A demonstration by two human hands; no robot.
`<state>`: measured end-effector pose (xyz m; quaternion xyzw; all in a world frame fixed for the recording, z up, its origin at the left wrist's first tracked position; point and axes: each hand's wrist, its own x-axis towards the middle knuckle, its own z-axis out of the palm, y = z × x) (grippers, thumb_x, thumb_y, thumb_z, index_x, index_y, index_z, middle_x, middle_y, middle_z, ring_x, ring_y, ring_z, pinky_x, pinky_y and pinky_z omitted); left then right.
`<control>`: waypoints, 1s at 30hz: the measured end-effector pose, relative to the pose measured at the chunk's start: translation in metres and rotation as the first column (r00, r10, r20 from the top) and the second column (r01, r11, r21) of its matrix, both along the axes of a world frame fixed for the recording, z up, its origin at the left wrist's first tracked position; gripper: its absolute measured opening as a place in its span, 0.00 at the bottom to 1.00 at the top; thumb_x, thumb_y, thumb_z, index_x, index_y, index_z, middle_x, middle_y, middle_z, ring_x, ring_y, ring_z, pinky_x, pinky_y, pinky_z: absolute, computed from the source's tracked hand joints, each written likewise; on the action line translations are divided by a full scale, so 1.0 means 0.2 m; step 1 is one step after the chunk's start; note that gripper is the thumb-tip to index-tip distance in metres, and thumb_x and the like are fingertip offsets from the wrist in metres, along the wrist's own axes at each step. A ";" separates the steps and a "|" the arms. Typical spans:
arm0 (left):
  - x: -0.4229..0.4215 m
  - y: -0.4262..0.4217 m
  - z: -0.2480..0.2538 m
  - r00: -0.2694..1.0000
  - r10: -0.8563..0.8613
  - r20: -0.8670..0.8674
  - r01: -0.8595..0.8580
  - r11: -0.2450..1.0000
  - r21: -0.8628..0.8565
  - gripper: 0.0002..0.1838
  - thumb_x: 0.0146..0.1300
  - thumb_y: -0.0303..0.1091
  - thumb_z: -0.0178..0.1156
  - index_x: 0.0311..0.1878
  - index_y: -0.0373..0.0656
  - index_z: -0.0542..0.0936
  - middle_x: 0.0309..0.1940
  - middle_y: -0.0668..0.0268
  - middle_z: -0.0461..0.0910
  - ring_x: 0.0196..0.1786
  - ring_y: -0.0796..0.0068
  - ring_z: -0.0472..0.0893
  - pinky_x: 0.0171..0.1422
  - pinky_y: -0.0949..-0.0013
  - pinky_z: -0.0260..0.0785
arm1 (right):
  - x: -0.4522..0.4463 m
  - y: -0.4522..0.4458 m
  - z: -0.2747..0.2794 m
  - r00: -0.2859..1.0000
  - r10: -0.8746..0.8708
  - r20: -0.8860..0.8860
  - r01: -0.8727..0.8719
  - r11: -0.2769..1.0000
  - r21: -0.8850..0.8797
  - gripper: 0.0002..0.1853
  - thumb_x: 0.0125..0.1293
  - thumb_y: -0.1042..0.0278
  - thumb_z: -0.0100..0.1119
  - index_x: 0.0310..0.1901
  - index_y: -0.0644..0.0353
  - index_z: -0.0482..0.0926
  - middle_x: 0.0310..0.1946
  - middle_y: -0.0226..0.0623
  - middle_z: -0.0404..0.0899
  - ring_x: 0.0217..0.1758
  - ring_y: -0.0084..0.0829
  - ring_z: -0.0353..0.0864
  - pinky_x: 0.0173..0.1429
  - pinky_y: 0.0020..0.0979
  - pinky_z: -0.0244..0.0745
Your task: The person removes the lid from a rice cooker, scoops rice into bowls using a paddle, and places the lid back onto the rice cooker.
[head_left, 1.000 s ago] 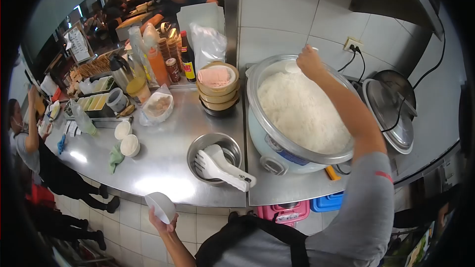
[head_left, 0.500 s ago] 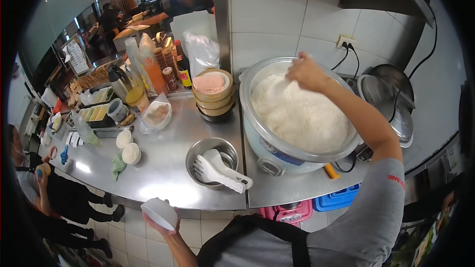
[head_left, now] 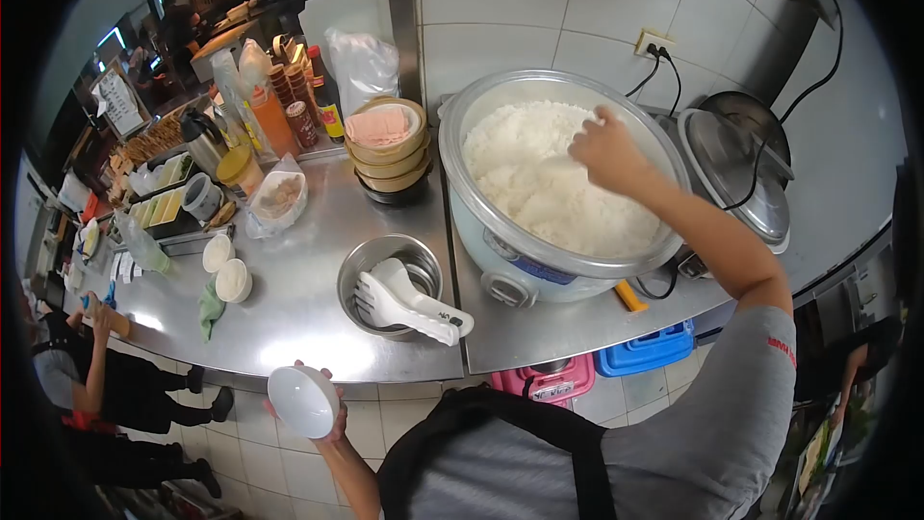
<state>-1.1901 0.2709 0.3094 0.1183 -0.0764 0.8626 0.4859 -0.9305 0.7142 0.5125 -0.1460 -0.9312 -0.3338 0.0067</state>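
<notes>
My left hand (head_left: 330,414) holds a white bowl (head_left: 303,402) in front of the counter's edge, its hollow turned up toward me and nothing seen inside. Over the large rice cooker (head_left: 466,195), my right hand (head_left: 611,154) is closed round a whitish scoop, mostly hidden, whose blade is blurred against the white rice (head_left: 539,183). Left of the cooker, a steel pot (head_left: 348,270) on the counter holds white plastic utensils (head_left: 409,306).
Stacked bamboo steamers (head_left: 390,159) stand behind the pot. Two small bowls of rice (head_left: 233,281) sit beside a green cloth (head_left: 211,308). A metal lid (head_left: 736,173) lies right of the cooker. A co-worker (head_left: 87,356) stands at far left.
My right hand has moved down and nearer over the rice. The bowl in my left hand has tipped so its inside shows. The view has shifted, and the co-worker's hands have moved.
</notes>
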 end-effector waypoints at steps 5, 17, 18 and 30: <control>0.00 0.01 0.02 1.000 0.014 -0.026 -0.015 0.999 -0.038 0.44 0.55 0.70 0.44 0.66 0.46 0.55 0.55 0.35 0.60 0.51 0.25 0.67 0.41 0.38 0.73 | 0.08 0.36 -0.13 0.894 -0.434 -0.109 0.447 0.881 0.158 0.05 0.50 0.70 0.54 0.25 0.52 0.81 0.25 0.32 0.79 0.39 0.30 0.77 0.58 0.37 0.58; 0.02 0.11 0.22 0.997 -0.065 -0.047 0.058 0.989 -0.136 0.45 0.55 0.69 0.46 0.66 0.44 0.54 0.55 0.34 0.58 0.46 0.29 0.69 0.35 0.35 0.73 | -0.11 -0.06 0.01 0.936 -0.126 -0.329 0.125 0.992 -0.023 0.03 0.46 0.72 0.56 0.23 0.51 0.79 0.24 0.31 0.77 0.35 0.31 0.75 0.49 0.35 0.59; 0.01 0.14 0.23 0.990 -0.105 -0.090 0.092 0.986 -0.138 0.46 0.54 0.70 0.45 0.66 0.43 0.54 0.54 0.34 0.59 0.46 0.28 0.70 0.33 0.36 0.74 | -0.14 0.02 -0.03 0.934 -0.129 -0.332 0.127 0.991 -0.028 0.03 0.46 0.72 0.56 0.23 0.51 0.79 0.24 0.31 0.77 0.35 0.31 0.75 0.49 0.35 0.59; 0.06 0.35 0.43 0.952 -0.220 -0.211 0.174 0.961 -0.214 0.46 0.54 0.71 0.42 0.65 0.42 0.56 0.53 0.32 0.61 0.48 0.26 0.69 0.30 0.41 0.75 | 0.22 0.16 -0.06 0.780 -0.293 -0.553 -0.010 0.877 -0.480 0.13 0.52 0.75 0.50 0.35 0.47 0.82 0.36 0.24 0.81 0.40 0.25 0.76 0.48 0.39 0.57</control>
